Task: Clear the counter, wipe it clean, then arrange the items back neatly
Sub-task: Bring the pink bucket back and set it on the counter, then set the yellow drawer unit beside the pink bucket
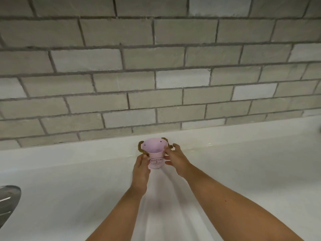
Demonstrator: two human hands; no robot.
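A small pink bucket with brown rope handles and the words "Flowers & Garden" stands upright on the white counter, close to the back wall. My left hand grips its left side, fingers curled round the wall below the rope handle. On the bucket's right side, my right hand pinches the rim with thumb and fingers. The bucket looks empty inside.
A grey brick-tile wall rises right behind the counter. A grey metal object juts in at the left edge of the counter. The white counter stretches left and right of the bucket.
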